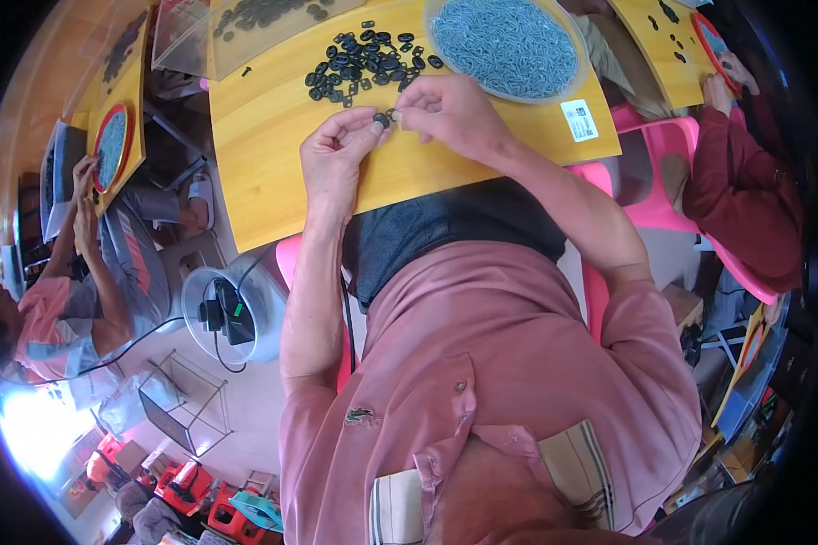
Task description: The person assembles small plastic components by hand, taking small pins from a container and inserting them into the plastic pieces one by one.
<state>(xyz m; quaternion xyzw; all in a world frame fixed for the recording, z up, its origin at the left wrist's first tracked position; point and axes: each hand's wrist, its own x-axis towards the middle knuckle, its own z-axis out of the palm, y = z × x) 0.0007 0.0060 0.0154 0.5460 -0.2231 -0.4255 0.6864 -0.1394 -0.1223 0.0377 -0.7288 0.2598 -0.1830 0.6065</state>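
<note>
My left hand (332, 163) is over the yellow table (264, 173), its thumb and fingers pinched round a small black oval part (382, 119). Close against it is my right hand (459, 118), also closed in a pinch. The right fingertips meet the black part's right side, where a second small dark piece (393, 115) shows; what exactly they grip is too small to make out. Just beyond both hands lies a loose pile of similar black parts (344, 65). A round clear tub of bluish-grey screw-like pieces (504, 45) stands to the right of the pile.
A clear bin (186, 45) with dark parts stands at the table's far left. A white label (579, 121) is stuck near the right edge. Two people work at yellow tables on either side. A translucent bucket (236, 313) with a black device sits at lower left.
</note>
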